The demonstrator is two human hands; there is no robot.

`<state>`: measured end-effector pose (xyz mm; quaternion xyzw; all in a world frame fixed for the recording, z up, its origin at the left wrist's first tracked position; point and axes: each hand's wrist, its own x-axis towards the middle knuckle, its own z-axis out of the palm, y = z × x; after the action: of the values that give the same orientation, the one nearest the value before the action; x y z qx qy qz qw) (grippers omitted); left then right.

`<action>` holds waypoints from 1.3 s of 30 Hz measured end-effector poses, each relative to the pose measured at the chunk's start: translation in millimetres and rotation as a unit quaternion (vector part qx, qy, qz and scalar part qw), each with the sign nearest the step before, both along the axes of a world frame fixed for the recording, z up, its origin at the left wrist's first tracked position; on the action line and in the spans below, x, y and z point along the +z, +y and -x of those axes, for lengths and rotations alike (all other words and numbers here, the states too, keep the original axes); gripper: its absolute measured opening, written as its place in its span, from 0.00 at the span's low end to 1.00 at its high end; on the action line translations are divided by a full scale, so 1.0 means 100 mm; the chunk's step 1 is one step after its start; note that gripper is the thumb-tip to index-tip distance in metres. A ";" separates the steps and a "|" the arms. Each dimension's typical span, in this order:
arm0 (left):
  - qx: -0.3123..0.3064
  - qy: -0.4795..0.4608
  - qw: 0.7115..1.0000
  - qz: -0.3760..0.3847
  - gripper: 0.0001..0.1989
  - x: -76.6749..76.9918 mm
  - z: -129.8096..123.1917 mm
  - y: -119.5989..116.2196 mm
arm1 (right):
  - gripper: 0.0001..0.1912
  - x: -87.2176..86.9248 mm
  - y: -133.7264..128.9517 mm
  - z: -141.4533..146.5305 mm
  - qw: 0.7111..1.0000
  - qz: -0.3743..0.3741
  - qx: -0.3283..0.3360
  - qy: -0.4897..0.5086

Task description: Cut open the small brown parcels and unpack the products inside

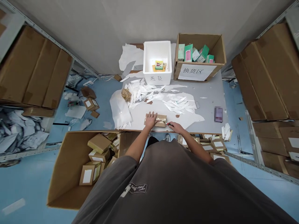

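A small brown cardboard box (161, 118) with shiny tape lies on the table near its front edge. My left hand (151, 120) rests on the box's left part, fingers stretched out and spread. At the right end of the box, my right hand (177, 128) is closed around a utility knife (170, 124) with a red and black handle. The knife's tip points left and meets the end of the box; whether it is in the tape I cannot tell. Torn white paper strips (179, 104) lie just beyond the box.
Behind the paper stand a white foam box (157, 79) with small packets and a carton (199, 72) of green boxes. A purple blurred item (218, 114) lies on the right. A large open carton (63, 174) of parcels is at lower left; more parcels (218, 144) sit below the table's right.
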<state>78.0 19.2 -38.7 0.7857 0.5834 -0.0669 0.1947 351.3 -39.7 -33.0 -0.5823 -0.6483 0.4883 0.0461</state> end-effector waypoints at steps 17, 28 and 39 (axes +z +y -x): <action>0.080 -0.031 0.995 -0.054 0.32 -0.22 -0.17 -0.37 | 0.16 -0.14 -0.17 -0.37 0.953 -0.039 -0.243 -0.176; 0.157 0.000 0.986 -0.049 0.32 -0.04 -0.37 -0.41 | 0.31 -0.38 -0.15 0.36 0.937 0.059 -0.341 0.044; 0.249 -0.068 0.966 0.004 0.35 -0.17 -0.22 -0.78 | 0.28 -0.39 0.87 0.86 0.929 0.014 -0.368 0.040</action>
<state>99.6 -59.2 -55.5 0.6174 0.7460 0.0354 0.2473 265.5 47.3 -72.2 -0.7607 -0.3789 0.4691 0.2401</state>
